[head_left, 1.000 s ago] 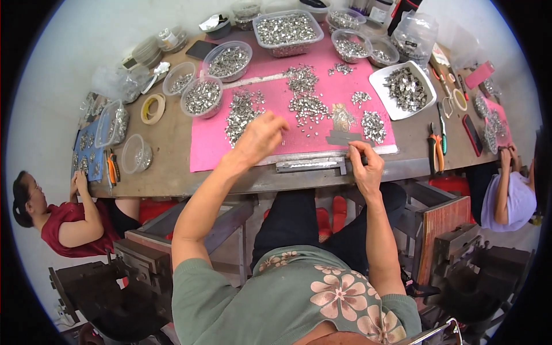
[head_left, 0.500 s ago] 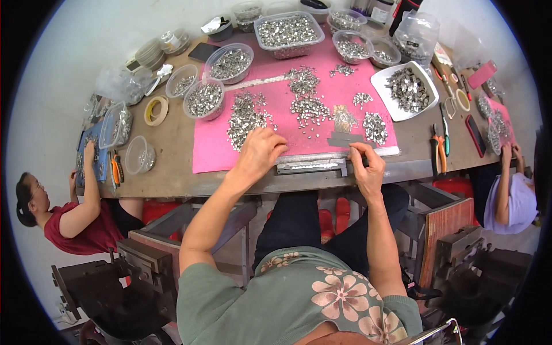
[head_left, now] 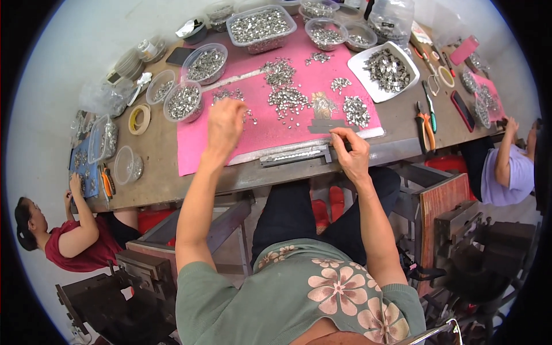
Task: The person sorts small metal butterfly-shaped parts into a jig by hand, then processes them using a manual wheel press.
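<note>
My left hand [head_left: 225, 126] is over the left pile of small silvery metal pieces [head_left: 225, 94] on the pink mat [head_left: 198, 144]. Its fingers are curled together, and anything between them is too small to make out. Along the mat's front edge lies a narrow metal holder [head_left: 294, 156] with a row of shiny pieces in it. My right hand [head_left: 352, 152] is beside the holder's right end, thumb and forefinger drawn together; what they hold cannot be made out. Just beyond it are flat grey strips [head_left: 328, 125] and a bunch of thin brass-coloured pieces [head_left: 324, 106].
Plastic tubs [head_left: 185, 102] of metal pieces stand along the back and left. A white dish [head_left: 355, 62] holds larger dark pieces. Pliers [head_left: 425, 131], a phone [head_left: 462, 111] and a tape roll [head_left: 138, 119] lie around the mat. Co-workers sit at left [head_left: 75, 241] and right [head_left: 506, 172].
My left hand has moved left and up from beside the holder to the left pile, now covering much of it. My right hand stays by the holder's end. The whole view has shifted slightly.
</note>
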{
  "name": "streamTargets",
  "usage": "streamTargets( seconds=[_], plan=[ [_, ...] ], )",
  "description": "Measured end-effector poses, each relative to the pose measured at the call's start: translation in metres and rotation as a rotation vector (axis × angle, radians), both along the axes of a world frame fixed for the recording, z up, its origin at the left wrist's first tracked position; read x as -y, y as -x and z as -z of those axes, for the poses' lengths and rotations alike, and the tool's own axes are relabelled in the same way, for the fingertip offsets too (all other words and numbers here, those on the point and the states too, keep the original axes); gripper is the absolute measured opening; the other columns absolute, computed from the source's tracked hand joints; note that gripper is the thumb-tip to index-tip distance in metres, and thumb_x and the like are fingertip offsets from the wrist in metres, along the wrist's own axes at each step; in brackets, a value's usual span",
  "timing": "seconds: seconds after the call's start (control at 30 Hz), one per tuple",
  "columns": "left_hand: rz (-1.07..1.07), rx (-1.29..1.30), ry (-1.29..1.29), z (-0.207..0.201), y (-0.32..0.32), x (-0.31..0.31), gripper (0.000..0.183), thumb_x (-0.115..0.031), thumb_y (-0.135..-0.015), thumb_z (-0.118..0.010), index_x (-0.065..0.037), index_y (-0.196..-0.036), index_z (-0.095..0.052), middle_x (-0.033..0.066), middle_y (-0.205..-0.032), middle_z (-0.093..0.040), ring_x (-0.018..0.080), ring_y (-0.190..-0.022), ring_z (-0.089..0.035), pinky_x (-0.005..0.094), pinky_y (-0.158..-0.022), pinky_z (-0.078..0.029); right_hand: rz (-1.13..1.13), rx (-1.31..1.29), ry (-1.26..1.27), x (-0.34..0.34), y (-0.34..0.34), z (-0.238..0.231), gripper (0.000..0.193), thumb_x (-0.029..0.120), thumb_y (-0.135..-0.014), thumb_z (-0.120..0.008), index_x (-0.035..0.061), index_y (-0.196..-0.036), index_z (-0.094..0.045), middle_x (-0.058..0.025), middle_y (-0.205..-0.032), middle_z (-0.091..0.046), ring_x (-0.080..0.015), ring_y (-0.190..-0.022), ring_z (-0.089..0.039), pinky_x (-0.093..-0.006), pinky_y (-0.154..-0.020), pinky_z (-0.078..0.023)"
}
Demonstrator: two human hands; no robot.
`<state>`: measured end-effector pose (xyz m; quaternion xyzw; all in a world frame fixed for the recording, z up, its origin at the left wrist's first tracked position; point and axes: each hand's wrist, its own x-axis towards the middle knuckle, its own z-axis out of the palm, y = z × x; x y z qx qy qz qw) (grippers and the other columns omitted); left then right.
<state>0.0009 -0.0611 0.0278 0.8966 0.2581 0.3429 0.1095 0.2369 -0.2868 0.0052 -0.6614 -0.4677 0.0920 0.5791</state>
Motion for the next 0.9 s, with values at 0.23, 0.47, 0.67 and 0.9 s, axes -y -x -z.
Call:
streamTargets(
  seconds=[0.23,0.47,0.67,0.9],
  plan=[
    [0.104,-0.014,0.041,-0.025,0.019,0.049,0.038,-0.027,-0.083,-0.081,-0.007,-0.113,-0.070,0.0102,-0.096,-0.062,0.0298,-0.092,-0.057,0.0434,-0.083,-0.042,-0.454,0.189,0.308,0.025,-0.021,-0.028,0.055,0.016,-0.081,-0.081,0.0045,-0.132,-0.062,-0.0119,-0.120,-0.064,-0.0301,-0.113,-0.060,-0.0412,-0.099,-0.048],
    [0.030,-0.073,0.152,0.015,0.043,0.106,0.043,-0.028,-0.077,-0.085,-0.007,-0.112,-0.070,0.0081,-0.101,-0.059,0.0288,-0.100,-0.054,0.0408,-0.088,-0.039,-0.531,0.301,0.293,0.015,-0.020,-0.027,0.057,0.011,-0.079,-0.081,0.0037,-0.132,-0.062,-0.0146,-0.127,-0.062,-0.0333,-0.116,-0.062,-0.0403,-0.098,-0.050],
    [0.093,0.087,0.196,0.021,0.017,0.111,0.032,-0.010,-0.078,-0.080,-0.005,-0.108,-0.070,0.0102,-0.108,-0.063,0.0306,-0.106,-0.055,0.0434,-0.092,-0.040,-0.437,0.399,0.150,0.054,-0.013,-0.028,0.056,0.015,-0.080,-0.084,-0.0012,-0.128,-0.058,-0.0188,-0.117,-0.061,-0.0380,-0.105,-0.063,-0.0417,-0.088,-0.054],
    [0.551,0.168,0.476,-0.004,-0.116,0.146,0.033,0.001,-0.085,-0.073,-0.002,-0.116,-0.063,0.0114,-0.107,-0.064,0.0266,-0.099,-0.063,0.0371,-0.093,-0.048,-0.028,0.462,0.160,0.173,-0.060,-0.071,0.051,0.016,-0.081,-0.083,-0.0005,-0.124,-0.061,-0.0163,-0.111,-0.061,-0.0344,-0.098,-0.063,-0.0409,-0.086,-0.054]
  ],
)
